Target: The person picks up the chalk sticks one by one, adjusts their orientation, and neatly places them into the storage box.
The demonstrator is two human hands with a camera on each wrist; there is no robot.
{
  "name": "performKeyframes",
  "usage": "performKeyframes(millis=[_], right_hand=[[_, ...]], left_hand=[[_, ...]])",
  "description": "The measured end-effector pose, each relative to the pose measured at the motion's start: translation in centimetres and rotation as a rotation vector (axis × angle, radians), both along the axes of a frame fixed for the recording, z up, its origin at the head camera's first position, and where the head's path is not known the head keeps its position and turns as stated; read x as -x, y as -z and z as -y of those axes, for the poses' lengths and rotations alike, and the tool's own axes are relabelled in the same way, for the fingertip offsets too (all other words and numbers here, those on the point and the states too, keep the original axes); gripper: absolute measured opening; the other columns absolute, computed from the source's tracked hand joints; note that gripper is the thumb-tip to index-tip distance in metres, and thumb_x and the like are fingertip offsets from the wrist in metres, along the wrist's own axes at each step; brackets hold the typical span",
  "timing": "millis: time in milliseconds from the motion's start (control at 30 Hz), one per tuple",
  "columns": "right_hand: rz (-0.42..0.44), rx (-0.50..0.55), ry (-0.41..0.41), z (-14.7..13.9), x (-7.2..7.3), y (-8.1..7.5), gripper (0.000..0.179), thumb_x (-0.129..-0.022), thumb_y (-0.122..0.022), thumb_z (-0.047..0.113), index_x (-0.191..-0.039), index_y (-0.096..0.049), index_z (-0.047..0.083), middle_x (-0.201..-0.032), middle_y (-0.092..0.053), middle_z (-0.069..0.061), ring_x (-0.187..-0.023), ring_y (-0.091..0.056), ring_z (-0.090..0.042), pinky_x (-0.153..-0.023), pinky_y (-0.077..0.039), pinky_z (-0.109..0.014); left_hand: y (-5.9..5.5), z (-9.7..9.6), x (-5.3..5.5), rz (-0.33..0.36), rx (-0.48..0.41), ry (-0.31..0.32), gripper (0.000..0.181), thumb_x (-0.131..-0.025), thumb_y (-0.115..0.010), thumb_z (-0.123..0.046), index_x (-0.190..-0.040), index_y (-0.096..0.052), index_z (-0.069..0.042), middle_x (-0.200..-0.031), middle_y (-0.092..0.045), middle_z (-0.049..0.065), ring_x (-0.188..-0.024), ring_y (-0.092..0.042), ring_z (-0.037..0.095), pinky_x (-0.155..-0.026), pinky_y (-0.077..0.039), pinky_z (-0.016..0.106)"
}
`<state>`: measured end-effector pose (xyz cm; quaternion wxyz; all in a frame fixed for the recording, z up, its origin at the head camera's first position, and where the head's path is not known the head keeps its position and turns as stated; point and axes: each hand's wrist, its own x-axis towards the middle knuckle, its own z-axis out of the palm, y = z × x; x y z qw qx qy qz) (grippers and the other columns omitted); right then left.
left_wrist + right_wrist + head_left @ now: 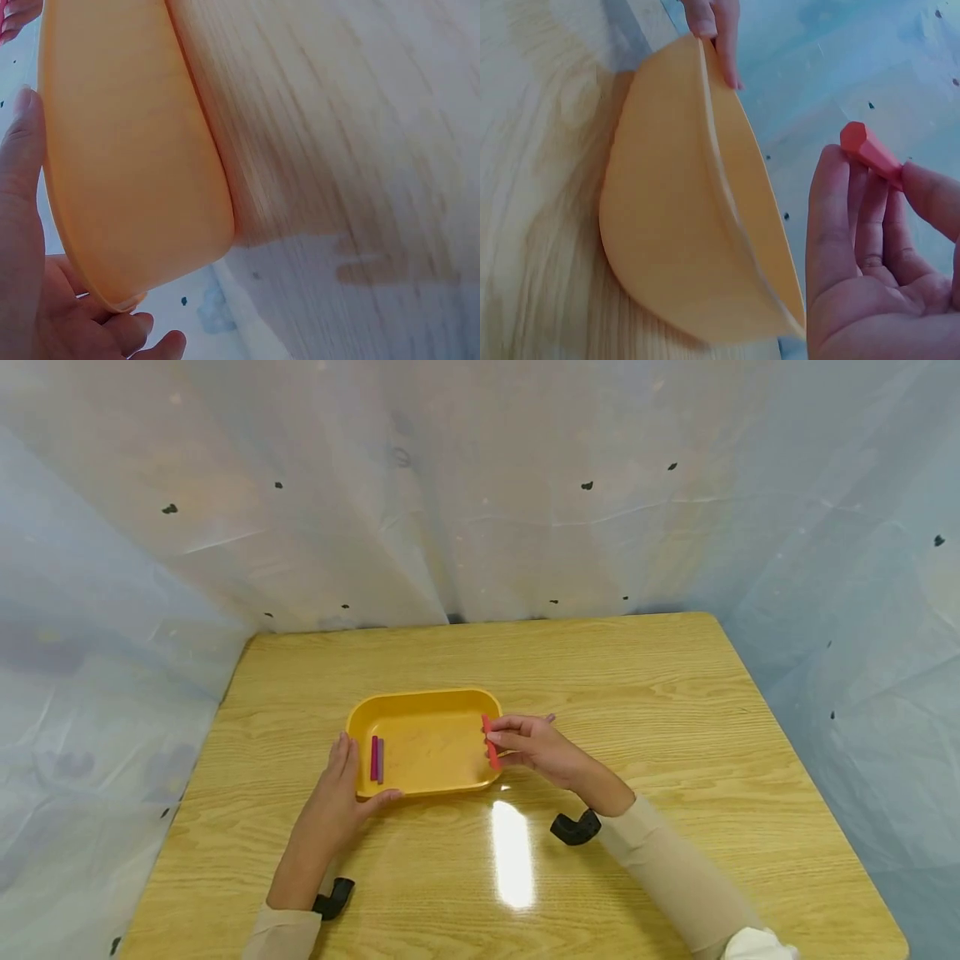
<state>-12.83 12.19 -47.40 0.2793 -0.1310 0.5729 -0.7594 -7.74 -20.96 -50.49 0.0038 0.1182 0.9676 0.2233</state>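
Note:
A shallow yellow plastic tray stands on the table. My left hand grips its left end, the thumb along the front rim and the fingers over the end. In the left wrist view, the thumb and fingers lie on either side of the tray's corner. My right hand pinches a red six-sided crayon between thumb and fingertips, over the tray's right end. Two crayons, one magenta and one mauve, lie side by side inside the tray at its left end.
The tip of a mauve stick shows on the wooden table behind my right hand, which hides the rest of it. Pale plastic sheeting hangs behind the table and at its sides.

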Motion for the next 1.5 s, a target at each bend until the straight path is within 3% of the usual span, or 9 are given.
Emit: performKeyframes(millis=[200,433,600,833,1033,1300,1500], right_hand=[[0.061,-0.024,-0.017,2.4,0.0,0.1,0.04,-0.096,-0.052,0.01,-0.126,-0.044,-0.014,-0.103,-0.062,-0.01,-0.097,-0.061,-0.03,-0.084,-0.051,-0.038],[0.101,-0.072,-0.012,5.0,0.7,0.5,0.039,-0.095,-0.054,0.011,-0.126,-0.046,-0.012,-0.104,-0.061,-0.012,-0.108,-0.052,-0.044,-0.083,-0.052,-0.037],[0.103,-0.082,-0.017,6.4,1.2,1.0,0.041,-0.094,-0.056,0.012,-0.125,-0.046,-0.014,-0.105,-0.061,-0.014,-0.104,-0.056,-0.038,-0.083,-0.052,-0.037],[0.128,-0.113,0.014,8.6,1.5,1.7,0.038,-0.093,-0.058,0.011,-0.122,-0.051,-0.011,-0.12,-0.052,-0.03,-0.099,-0.059,-0.029,-0.08,-0.053,-0.035],[0.129,-0.163,0.077,10.3,1.7,2.0,0.032,-0.092,-0.059,0.01,-0.117,-0.056,-0.009,-0.119,-0.053,-0.029,-0.093,-0.061,-0.021,-0.08,-0.053,-0.036],[0.138,-0.244,0.115,11.9,1.7,1.6,0.032,-0.093,-0.058,0.011,-0.117,-0.057,-0.009,-0.116,-0.057,-0.027,-0.098,-0.061,-0.03,-0.086,-0.049,-0.044],[0.14,-0.289,0.129,12.4,1.7,1.7,0.028,-0.093,-0.059,0.014,-0.114,-0.06,-0.005,-0.109,-0.061,-0.021,-0.09,-0.063,-0.023,-0.082,-0.052,-0.039]], left_hand=[[0.2,0.1,-0.1,-0.036,0.027,0.014,0.11,-0.078,-0.056,-0.067,-0.147,-0.007,0.004,-0.153,0.002,0.02,-0.14,0.004,0.03,-0.106,-0.022,0.055],[1.3,0.0,-0.1,-0.085,0.077,-0.013,0.108,-0.08,-0.051,-0.068,-0.147,-0.005,0.003,-0.153,0.001,0.021,-0.14,0.005,0.033,-0.106,-0.019,0.057],[1.9,-0.4,0.0,-0.107,0.086,-0.035,0.103,-0.084,-0.048,-0.066,-0.147,-0.003,0.002,-0.154,0.007,0.018,-0.139,0.004,0.036,-0.108,-0.015,0.055],[1.8,-0.7,-0.2,-0.107,0.086,-0.042,0.102,-0.085,-0.047,-0.066,-0.147,-0.004,0.003,-0.154,0.007,0.017,-0.139,0.005,0.036,-0.107,-0.016,0.056],[1.7,-0.7,-0.1,-0.106,0.098,-0.04,0.103,-0.084,-0.045,-0.068,-0.148,-0.005,0.002,-0.154,0.007,0.018,-0.139,0.002,0.038,-0.107,-0.018,0.056],[1.8,-0.7,0.1,-0.093,0.101,-0.037,0.102,-0.085,-0.044,-0.068,-0.147,-0.004,0.001,-0.153,0.01,0.016,-0.139,0.005,0.037,-0.107,-0.017,0.056],[1.8,-0.7,0.1,-0.1,0.101,-0.037,0.102,-0.084,-0.045,-0.068,-0.147,-0.005,0.002,-0.153,0.009,0.016,-0.139,0.004,0.037,-0.105,-0.019,0.058]])
